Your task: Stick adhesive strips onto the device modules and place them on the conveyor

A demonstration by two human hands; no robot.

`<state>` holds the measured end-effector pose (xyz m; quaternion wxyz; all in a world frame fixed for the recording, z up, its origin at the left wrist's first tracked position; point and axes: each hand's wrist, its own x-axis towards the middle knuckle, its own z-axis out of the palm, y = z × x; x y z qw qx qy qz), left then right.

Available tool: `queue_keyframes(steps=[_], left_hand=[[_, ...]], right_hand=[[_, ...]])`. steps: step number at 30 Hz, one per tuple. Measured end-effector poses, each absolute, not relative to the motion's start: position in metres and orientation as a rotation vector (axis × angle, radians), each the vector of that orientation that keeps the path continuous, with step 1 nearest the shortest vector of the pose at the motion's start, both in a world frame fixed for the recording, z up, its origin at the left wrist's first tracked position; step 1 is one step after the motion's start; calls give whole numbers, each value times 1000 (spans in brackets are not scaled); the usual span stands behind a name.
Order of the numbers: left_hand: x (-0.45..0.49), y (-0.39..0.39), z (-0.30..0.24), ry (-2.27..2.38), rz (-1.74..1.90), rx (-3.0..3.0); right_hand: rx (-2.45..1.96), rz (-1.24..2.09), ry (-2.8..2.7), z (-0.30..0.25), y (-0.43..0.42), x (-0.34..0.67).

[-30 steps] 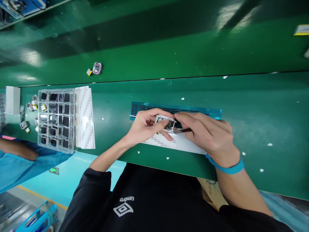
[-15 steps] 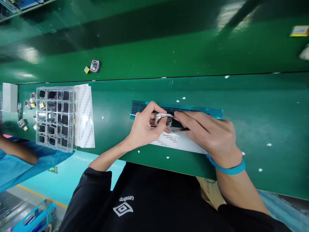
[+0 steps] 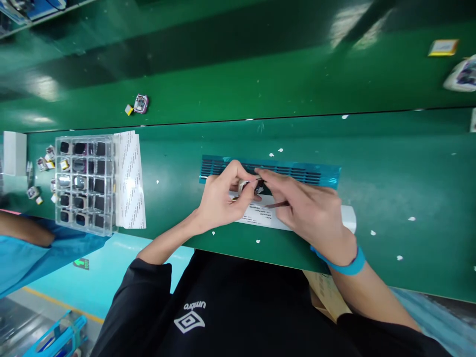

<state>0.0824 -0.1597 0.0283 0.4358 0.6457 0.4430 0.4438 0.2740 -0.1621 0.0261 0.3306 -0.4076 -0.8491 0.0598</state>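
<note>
My left hand [image 3: 221, 201] pinches a small pale square watch case [image 3: 242, 186] with open electronics, mostly hidden behind the thumb and fingers. My right hand [image 3: 312, 206] is closed, its thumb and forefinger reaching the case's near right edge. A slim dark metal tool, apparently tweezers [image 3: 277, 204], sticks out leftward from under its fingers. What the right fingertips pinch at the case is too small to make out. Beneath both hands lie a white printed backing sheet [image 3: 256, 215] and a blue film strip with dark slots [image 3: 322, 176].
On the left stands a clear compartment tray [image 3: 85, 227] of watch parts beside white printed sheets [image 3: 130, 198]. Farther back lie a purple case [image 3: 141, 103] and a yellow-edged battery [image 3: 444, 47]. A co-worker's arm [image 3: 26, 230] is at far left.
My right hand has shifted left, its fingertips now meeting my left fingers at the case. The case is more covered, and more of the blue strip and white sheet shows at right.
</note>
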Motion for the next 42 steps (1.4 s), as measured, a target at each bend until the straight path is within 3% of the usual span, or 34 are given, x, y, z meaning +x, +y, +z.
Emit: queue_keyframes(steps=[4, 9, 16, 21, 28, 42], left_hand=[[82, -159, 27, 1021, 1061, 1566], [78, -154, 31, 947, 937, 1621], [66, -180, 33, 925, 808, 2074], [66, -208, 1, 998, 691, 2179], [69, -212, -11, 1033, 832, 2050], [70, -210, -10, 1058, 821, 2080]], right_hand=[[-1239, 663, -1899, 29, -161, 268], [-1257, 967, -1686, 29, -152, 268], [-1232, 823, -1444, 54, -175, 291], [-1511, 581, -1365, 34, -205, 310], [-1461, 1042, -1501, 3, -222, 322], [-1402, 1118, -1435, -5, -222, 314]])
